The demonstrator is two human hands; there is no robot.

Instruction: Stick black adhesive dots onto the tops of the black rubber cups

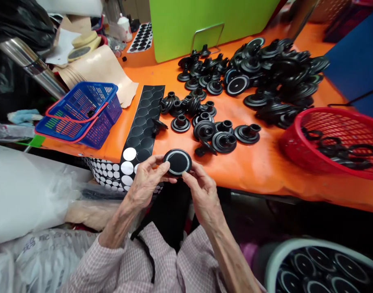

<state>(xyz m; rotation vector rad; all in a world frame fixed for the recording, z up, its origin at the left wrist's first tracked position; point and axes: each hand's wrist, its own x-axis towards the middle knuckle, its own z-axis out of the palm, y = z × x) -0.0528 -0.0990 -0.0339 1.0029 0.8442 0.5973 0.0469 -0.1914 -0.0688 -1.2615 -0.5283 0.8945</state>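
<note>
Between my hands, just off the table's front edge, a round black disc (177, 162) with a pale ring faces up. My left hand (147, 179) pinches its left rim, thumb on top. On the right rim lie the thumb and fingers of my right hand (202, 188). A black sheet of round stickers (143, 118) lies on the orange table to the left, with white circles at its near end. Several black stemmed discs (224, 141) stand or lie just beyond my hands. Behind them is a larger pile of black discs (284, 73).
A blue basket (82, 110) with a red handle stands at left. At right, a red basket (314, 150) holds black rings. A pale tub (273, 264) of black discs is at lower right. A green board (180, 28) stands at the back of the orange table (253, 171).
</note>
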